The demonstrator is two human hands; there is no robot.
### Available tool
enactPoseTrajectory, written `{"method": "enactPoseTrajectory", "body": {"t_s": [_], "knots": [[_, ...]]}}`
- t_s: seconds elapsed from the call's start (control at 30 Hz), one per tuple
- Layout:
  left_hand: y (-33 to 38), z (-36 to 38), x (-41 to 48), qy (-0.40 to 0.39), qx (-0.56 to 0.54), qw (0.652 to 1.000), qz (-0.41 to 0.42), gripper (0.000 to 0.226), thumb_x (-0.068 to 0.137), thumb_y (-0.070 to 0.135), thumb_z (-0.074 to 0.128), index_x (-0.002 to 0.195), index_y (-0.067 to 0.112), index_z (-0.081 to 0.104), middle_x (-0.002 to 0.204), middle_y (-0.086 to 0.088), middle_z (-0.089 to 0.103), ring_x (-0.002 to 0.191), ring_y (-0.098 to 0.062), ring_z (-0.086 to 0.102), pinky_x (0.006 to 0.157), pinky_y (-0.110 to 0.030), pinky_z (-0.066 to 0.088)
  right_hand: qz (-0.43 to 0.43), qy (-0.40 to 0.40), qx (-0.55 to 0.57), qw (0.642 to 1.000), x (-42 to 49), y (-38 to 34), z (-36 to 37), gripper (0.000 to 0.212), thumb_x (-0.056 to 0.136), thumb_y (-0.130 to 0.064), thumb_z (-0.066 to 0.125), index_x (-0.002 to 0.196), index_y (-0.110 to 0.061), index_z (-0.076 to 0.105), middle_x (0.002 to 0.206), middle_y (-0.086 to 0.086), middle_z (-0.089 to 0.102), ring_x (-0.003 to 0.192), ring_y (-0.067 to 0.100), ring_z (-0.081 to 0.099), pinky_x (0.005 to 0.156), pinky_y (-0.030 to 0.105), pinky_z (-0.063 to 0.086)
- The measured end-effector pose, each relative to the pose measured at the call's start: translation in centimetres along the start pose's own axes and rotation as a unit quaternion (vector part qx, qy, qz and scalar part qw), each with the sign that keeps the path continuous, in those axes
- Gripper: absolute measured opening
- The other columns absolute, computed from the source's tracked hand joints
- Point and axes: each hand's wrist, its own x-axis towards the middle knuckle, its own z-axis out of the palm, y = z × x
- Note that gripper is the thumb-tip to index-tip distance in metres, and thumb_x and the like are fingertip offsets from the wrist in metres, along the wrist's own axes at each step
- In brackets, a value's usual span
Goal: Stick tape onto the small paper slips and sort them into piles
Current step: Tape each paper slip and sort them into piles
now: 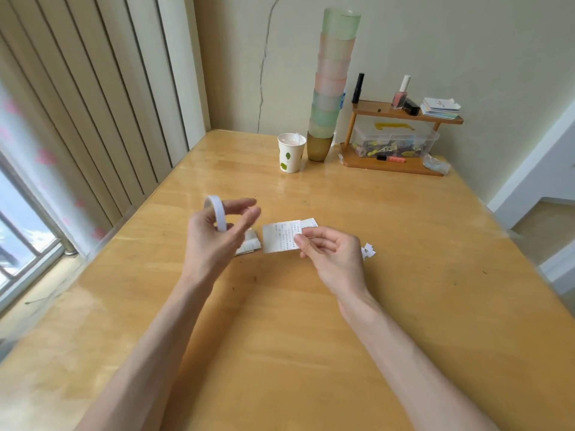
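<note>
A glossy wooden worktop (280, 353) in a pale-walled room, seen from above over two bare forearms. Near its middle the right hand (329, 247) pinches a small paper slip (280, 236) printed with fine lines of text. The thumb and curled fingers are closed on its right edge and the slip sticks out to the left; whether it touches the wood is unclear. A corner of a second white piece (311, 223) shows just behind it.

The left hand (214, 241), slightly blurred, is raised beside the slip and carries a roll of white tape (217, 213) standing on edge at the thumb. The thumb seems to pass through the ring, while the other fingers reach loosely forward and to the right. Under that hand a small pile of slips (250, 244) lies on the worktop, just left of the held slip. A few tiny white scraps (368, 251) lie just right of the right hand.

Farther back, near the wall, stands a paper cup (291, 155) with green leaf prints. Right beside it is a tall stack of tumblers (333, 82) — frosted green and pink ones on a brown one. To their right a low wooden shelf (395, 168) holds a clear plastic box (395, 140) on its lower board, with an orange marker (392, 159) in front. On its top board are a nail-polish bottle (401, 94) and a stack of cards (440, 108). Vertical blinds (93, 104) and a window (18, 231) run along the left side.
</note>
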Motion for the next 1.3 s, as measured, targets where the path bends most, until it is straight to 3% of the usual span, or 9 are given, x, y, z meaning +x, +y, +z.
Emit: {"method": "enactPoseTrajectory", "body": {"t_s": [0.13, 0.23, 0.4, 0.57, 0.67, 0.8, 0.9, 1.03, 1.3], "knots": [[-0.1, -1.7, 0.7, 0.043, -0.034, 0.998, -0.013, 0.017, 0.091, 0.039, 0.078, 0.104, 0.029, 0.080, 0.101, 0.017, 0.078, 0.077, -0.002, 0.070, 0.065, -0.020, 0.058, -0.010, -0.046, -0.101, 0.994, 1.6, -0.2, 3.9, 0.010, 0.088, -0.021, 0.083, 0.095, -0.016, 0.078, 0.071, -0.006, 0.074, 0.065, 0.006, 0.068, 0.070, 0.022, 0.056], [-0.4, -1.8, 0.8, 0.055, -0.050, 0.997, -0.024, 0.017, 0.092, 0.039, 0.078, 0.102, 0.026, 0.080, 0.097, 0.011, 0.078, 0.068, -0.003, 0.066, 0.062, -0.020, 0.054, -0.035, -0.065, -0.172, 0.982, 2.5, 0.0, 6.9, 0.009, 0.089, -0.026, 0.082, 0.095, -0.022, 0.077, 0.073, -0.012, 0.072, 0.070, 0.004, 0.068, 0.072, 0.025, 0.054], [-0.6, -1.9, 1.1, 0.051, -0.081, 0.995, -0.040, 0.017, 0.091, 0.037, 0.079, 0.100, 0.023, 0.081, 0.093, 0.008, 0.078, 0.068, -0.006, 0.062, 0.063, -0.019, 0.053, -0.186, -0.012, -0.401, 0.897, 2.4, 1.6, 8.4, 0.020, 0.089, -0.029, 0.079, 0.107, -0.022, 0.072, 0.097, -0.004, 0.066, 0.098, 0.020, 0.061, 0.077, 0.034, 0.045], [-0.8, -1.0, 0.7, -0.066, -0.031, 0.996, -0.042, 0.010, 0.092, 0.023, 0.079, 0.089, 0.014, 0.080, 0.087, 0.007, 0.077, 0.070, -0.001, 0.063, 0.064, -0.016, 0.048, -0.211, 0.055, -0.228, 0.949, 2.9, 1.8, 5.7, 0.014, 0.093, -0.021, 0.072, 0.106, -0.026, 0.074, 0.092, -0.009, 0.065, 0.077, 0.008, 0.060, 0.071, 0.030, 0.050], [-0.3, -0.8, 0.0, -0.186, -0.033, 0.981, -0.037, 0.009, 0.093, 0.017, 0.077, 0.087, 0.010, 0.078, 0.081, -0.005, 0.072, 0.069, -0.008, 0.061, 0.066, -0.021, 0.049, -0.206, -0.028, -0.139, 0.968, 3.0, 0.5, 3.2, 0.029, 0.097, -0.008, 0.066, 0.117, -0.028, 0.074, 0.098, -0.006, 0.067, 0.081, 0.013, 0.068, 0.066, 0.026, 0.048], [0.1, -0.2, -0.9, -0.366, 0.006, 0.930, -0.021, 0.010, 0.093, 0.015, 0.076, 0.084, 0.015, 0.077, 0.078, 0.006, 0.070, 0.071, -0.007, 0.059, 0.069, -0.018, 0.043, -0.249, -0.145, -0.172, 0.942, 2.2, -0.5, 0.2, 0.046, 0.095, -0.004, 0.070, 0.129, -0.035, 0.072, 0.112, -0.003, 0.062, 0.087, 0.016, 0.066, 0.064, 0.036, 0.052], [0.1, 0.3, -1.3, -0.435, 0.015, 0.900, -0.017, 0.007, 0.091, 0.022, 0.078, 0.084, 0.021, 0.077, 0.080, 0.003, 0.069, 0.076, -0.009, 0.058, 0.074, -0.020, 0.043, -0.275, -0.163, -0.200, 0.926, 1.6, -0.3, -0.8, 0.041, 0.091, -0.006, 0.070, 0.119, -0.035, 0.077, 0.109, -0.006, 0.062, 0.080, 0.016, 0.065, 0.056, 0.039, 0.048], [0.1, 0.9, -2.0, -0.470, 0.005, 0.882, -0.029, 0.008, 0.092, 0.019, 0.076, 0.098, 0.014, 0.078, 0.074, 0.008, 0.065, 0.071, -0.007, 0.056, 0.072, -0.016, 0.044, -0.270, -0.128, -0.188, 0.936, 1.1, -0.1, -1.9, 0.026, 0.091, -0.007, 0.070, 0.104, -0.026, 0.082, 0.095, -0.012, 0.068, 0.077, 0.014, 0.065, 0.056, 0.043, 0.046], [0.2, 1.5, -2.1, -0.432, -0.024, 0.901, -0.002, 0.019, 0.104, 0.028, 0.061, 0.116, 0.019, 0.073, 0.115, -0.009, 0.071, 0.119, -0.026, 0.062, 0.103, -0.044, 0.048, -0.231, -0.005, -0.188, 0.955, 1.2, 0.8, -3.8, 0.018, 0.092, -0.010, 0.078, 0.104, -0.023, 0.081, 0.088, -0.014, 0.067, 0.077, 0.011, 0.066, 0.058, 0.024, 0.046]]}}
